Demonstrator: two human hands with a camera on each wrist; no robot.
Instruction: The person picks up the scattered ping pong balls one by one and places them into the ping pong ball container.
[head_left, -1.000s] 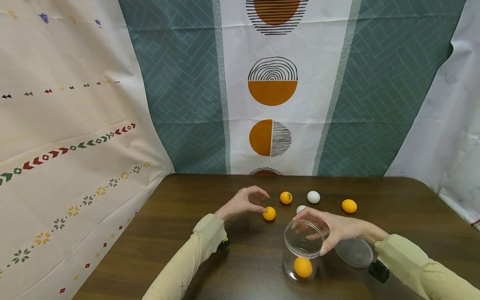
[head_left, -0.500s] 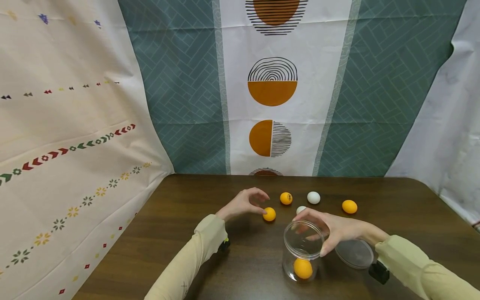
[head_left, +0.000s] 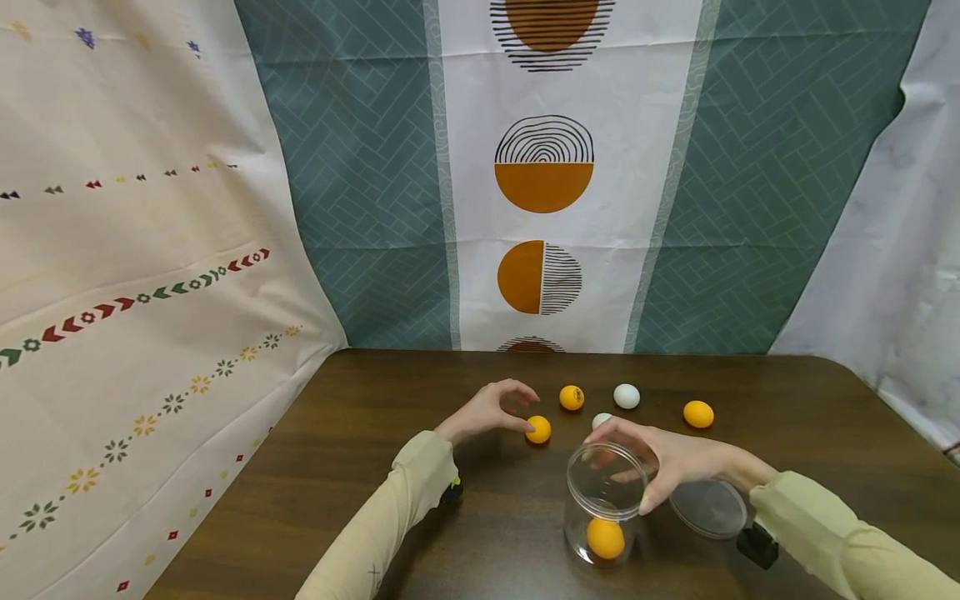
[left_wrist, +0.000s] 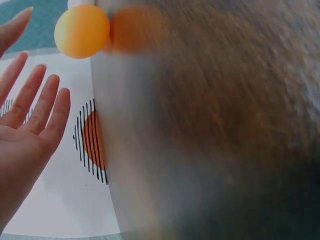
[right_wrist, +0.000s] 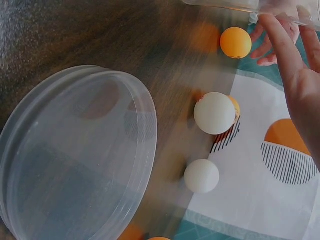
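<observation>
Head view: right hand (head_left: 667, 458) fingers grip jar (head_left: 603, 500) rim; left hand (head_left: 491, 408) fingers spread, touching orange ball (head_left: 537, 429).

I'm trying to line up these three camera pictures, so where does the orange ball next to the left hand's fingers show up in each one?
Head: the orange ball lies on the table, at the left hand's fingertips, left of centre.
Left wrist: top left corner, beyond the outstretched fingers.
Right wrist: top right, with fingers just behind it.
Shared landmark: the orange half-circle with black stripes on the backdrop.
</observation>
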